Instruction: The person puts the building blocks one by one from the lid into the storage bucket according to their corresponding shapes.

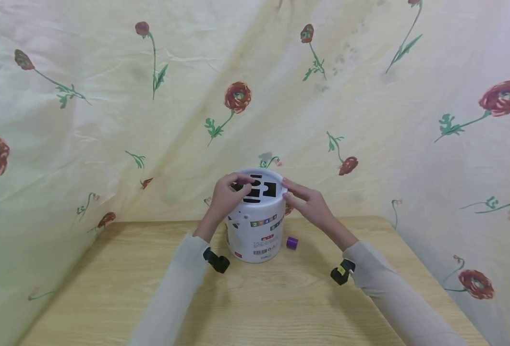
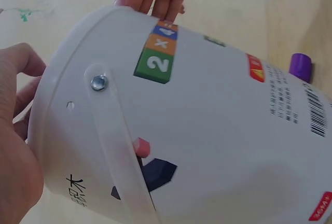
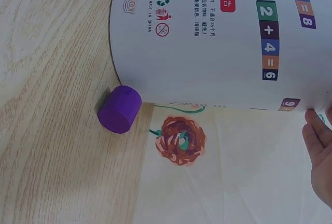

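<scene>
A white lidded bucket (image 1: pixel 252 235) stands upright on the table, printed with coloured number tiles and a barcode. Its lid (image 1: pixel 269 177) has several black cut-out shapes. From the left, my left hand (image 1: pixel 225 196) reaches over the lid, its bent fingers and thumb at the cut-outs and apart from each other; no object shows between them. My right hand (image 1: pixel 312 204) touches the right side of the rim with extended fingers. Beside the bucket's base, to the right, sits a purple cylinder block (image 3: pixel 120 110), touched by neither hand.
A pale handle strap (image 2: pixel 116 136) hangs down the bucket's side from a metal rivet. The light wooden table (image 1: pixel 255 307) ends just behind the bucket, where a flower-printed cloth (image 1: pixel 177 120) hangs.
</scene>
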`<move>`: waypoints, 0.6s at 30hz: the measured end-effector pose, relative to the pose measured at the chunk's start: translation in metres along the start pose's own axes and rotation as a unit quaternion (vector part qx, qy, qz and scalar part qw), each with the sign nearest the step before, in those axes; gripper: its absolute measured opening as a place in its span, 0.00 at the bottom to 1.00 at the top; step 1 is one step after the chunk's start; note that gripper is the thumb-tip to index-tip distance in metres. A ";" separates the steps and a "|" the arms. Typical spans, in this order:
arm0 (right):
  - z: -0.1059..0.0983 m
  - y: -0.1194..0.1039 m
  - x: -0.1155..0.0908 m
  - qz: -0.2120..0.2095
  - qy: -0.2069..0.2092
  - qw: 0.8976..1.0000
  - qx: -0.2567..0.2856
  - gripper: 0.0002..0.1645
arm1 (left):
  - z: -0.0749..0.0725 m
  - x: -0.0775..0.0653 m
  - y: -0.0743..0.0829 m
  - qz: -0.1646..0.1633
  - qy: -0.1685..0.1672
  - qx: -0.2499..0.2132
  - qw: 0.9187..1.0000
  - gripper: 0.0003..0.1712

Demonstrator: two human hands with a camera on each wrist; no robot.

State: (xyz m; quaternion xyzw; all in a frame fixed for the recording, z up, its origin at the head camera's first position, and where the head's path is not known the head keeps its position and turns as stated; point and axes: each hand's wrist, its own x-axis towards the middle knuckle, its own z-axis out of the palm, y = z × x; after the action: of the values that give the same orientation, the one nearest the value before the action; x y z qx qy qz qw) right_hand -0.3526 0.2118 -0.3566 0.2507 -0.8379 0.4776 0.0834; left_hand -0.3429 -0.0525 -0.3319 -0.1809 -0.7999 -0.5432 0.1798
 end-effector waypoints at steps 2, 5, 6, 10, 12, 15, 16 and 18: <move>-0.001 -0.001 0.000 0.000 -0.001 1.000 -0.001 0.31 | 0.000 -0.003 0.000 0.009 0.005 -0.009 1.000 0.10; -0.002 -0.002 0.000 0.000 -0.002 1.000 -0.003 0.31 | 0.001 -0.009 0.002 0.023 0.010 -0.019 1.000 0.09; -0.002 -0.002 0.000 0.000 -0.003 1.000 -0.004 0.31 | 0.001 -0.011 0.004 0.026 0.012 -0.021 0.999 0.09; -0.004 -0.002 0.001 -0.003 -0.006 1.000 -0.010 0.31 | 0.005 -0.020 0.011 0.037 0.013 -0.030 0.999 0.09; -0.004 -0.002 0.001 -0.006 -0.009 1.000 -0.014 0.31 | 0.008 -0.025 0.016 0.052 0.002 -0.037 0.998 0.09; -0.005 -0.001 0.001 -0.010 -0.012 1.000 -0.020 0.31 | 0.014 -0.031 0.021 0.081 -0.019 -0.044 0.996 0.08; -0.005 -0.001 0.001 -0.011 -0.012 1.000 -0.022 0.30 | 0.016 -0.033 0.023 0.091 -0.028 -0.047 0.994 0.08; -0.005 -0.001 0.002 -0.013 -0.013 1.000 -0.024 0.30 | 0.021 -0.036 0.027 0.107 -0.044 -0.051 0.992 0.08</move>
State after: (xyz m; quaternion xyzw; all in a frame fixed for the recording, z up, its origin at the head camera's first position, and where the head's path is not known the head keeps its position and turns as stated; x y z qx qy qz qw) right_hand -0.3542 0.2148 -0.3522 0.2660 -0.8466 0.4530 0.0851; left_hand -0.3005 -0.0273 -0.3346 -0.2979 -0.7544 -0.5525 0.1919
